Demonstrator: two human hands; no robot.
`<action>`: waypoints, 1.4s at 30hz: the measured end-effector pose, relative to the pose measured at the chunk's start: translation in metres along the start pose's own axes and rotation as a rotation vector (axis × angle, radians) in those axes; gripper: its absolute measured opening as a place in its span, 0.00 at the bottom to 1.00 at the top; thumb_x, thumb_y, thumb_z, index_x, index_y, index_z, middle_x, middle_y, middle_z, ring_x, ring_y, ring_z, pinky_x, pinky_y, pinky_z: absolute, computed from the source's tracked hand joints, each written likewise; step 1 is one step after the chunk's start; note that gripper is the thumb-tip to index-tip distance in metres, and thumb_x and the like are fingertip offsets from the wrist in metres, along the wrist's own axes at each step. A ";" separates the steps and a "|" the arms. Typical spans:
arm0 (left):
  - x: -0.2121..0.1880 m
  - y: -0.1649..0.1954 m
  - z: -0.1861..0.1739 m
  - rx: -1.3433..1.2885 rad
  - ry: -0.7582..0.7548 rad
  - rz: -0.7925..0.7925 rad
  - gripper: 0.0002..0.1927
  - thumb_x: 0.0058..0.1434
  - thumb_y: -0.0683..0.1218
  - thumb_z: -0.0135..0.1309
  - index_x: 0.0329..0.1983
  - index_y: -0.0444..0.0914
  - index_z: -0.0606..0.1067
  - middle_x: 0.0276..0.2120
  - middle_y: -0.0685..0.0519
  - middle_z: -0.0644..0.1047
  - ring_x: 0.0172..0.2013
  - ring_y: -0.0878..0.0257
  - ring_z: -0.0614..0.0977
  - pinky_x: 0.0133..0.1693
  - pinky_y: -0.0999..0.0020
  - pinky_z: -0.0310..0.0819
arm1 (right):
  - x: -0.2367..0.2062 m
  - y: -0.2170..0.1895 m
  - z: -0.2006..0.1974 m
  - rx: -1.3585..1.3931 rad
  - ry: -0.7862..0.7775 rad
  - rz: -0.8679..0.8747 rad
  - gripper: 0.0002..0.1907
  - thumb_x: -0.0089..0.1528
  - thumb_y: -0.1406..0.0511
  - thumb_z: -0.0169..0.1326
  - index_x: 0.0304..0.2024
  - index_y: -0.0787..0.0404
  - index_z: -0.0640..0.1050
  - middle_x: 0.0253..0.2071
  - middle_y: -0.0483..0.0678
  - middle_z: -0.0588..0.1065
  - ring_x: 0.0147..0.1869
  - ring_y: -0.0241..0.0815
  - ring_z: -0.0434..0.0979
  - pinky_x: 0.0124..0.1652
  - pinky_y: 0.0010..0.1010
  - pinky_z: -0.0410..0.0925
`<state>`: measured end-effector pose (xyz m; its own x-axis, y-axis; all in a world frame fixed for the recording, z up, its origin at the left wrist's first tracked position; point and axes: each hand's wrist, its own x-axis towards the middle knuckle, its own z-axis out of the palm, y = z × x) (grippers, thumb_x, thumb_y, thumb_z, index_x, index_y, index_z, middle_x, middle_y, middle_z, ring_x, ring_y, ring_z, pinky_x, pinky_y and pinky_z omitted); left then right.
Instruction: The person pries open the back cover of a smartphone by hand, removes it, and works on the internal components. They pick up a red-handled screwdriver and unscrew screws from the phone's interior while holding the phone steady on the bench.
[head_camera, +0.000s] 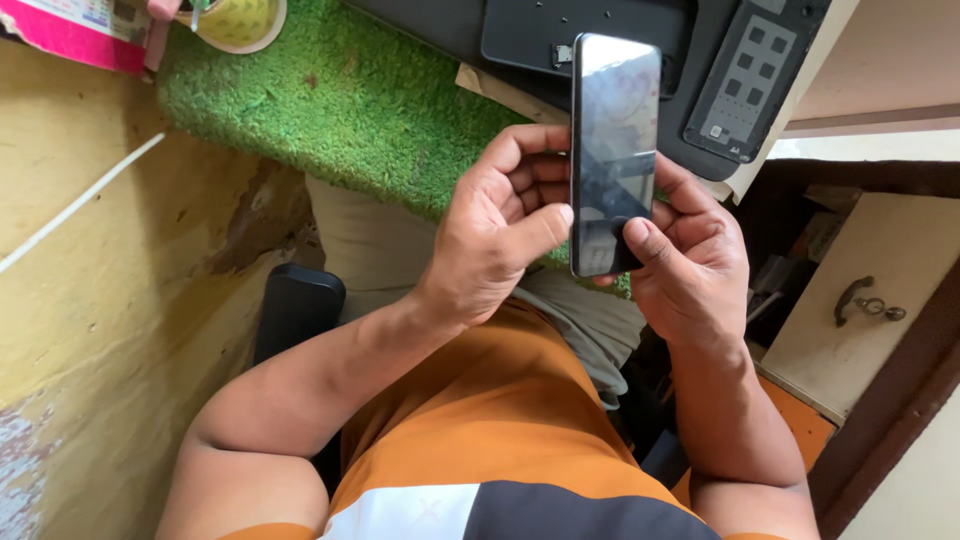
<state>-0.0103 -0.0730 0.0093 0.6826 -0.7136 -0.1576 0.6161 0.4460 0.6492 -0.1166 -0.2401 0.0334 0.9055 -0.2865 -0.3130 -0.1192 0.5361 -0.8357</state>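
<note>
I hold a black smartphone (613, 140) upright in front of me with both hands, its dark glossy screen facing me. My left hand (500, 225) grips its left edge, thumb pressed on the side near the lower part. My right hand (690, 260) wraps the lower right edge, its thumb lying across the bottom of the screen. The phone's lower end is hidden behind my fingers.
A green artificial-grass mat (340, 100) covers the work surface ahead. On it lie a black tray (520, 30) and a dark phone back panel (755, 75). A yellow tape roll (240, 20) sits far left. A yellow wall (90, 250) stands left; a drawer with a metal handle (860, 295) right.
</note>
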 end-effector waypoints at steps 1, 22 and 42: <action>-0.002 0.001 0.000 -0.022 -0.018 -0.004 0.26 0.66 0.32 0.50 0.68 0.30 0.64 0.56 0.45 0.74 0.58 0.63 0.77 0.64 0.65 0.75 | 0.001 0.000 0.000 -0.012 -0.002 -0.009 0.31 0.70 0.75 0.53 0.74 0.75 0.61 0.53 0.56 0.78 0.46 0.41 0.82 0.40 0.31 0.78; -0.022 0.011 0.001 -0.213 -0.051 -0.111 0.38 0.62 0.28 0.43 0.78 0.28 0.55 0.65 0.45 0.71 0.61 0.61 0.77 0.62 0.59 0.78 | 0.002 0.008 0.025 -0.031 0.086 -0.067 0.33 0.71 0.75 0.52 0.77 0.72 0.58 0.54 0.57 0.78 0.49 0.44 0.83 0.44 0.40 0.81; -0.023 -0.035 -0.008 -0.163 0.003 0.109 0.36 0.68 0.29 0.47 0.80 0.31 0.56 0.60 0.48 0.73 0.58 0.65 0.77 0.60 0.64 0.78 | 0.012 0.026 0.031 0.056 0.119 -0.040 0.28 0.70 0.75 0.52 0.73 0.69 0.62 0.54 0.51 0.77 0.54 0.39 0.81 0.50 0.33 0.79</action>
<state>-0.0445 -0.0674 -0.0154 0.7500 -0.6545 -0.0956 0.5936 0.6022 0.5338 -0.0963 -0.2051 0.0213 0.8540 -0.3989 -0.3340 -0.0583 0.5646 -0.8233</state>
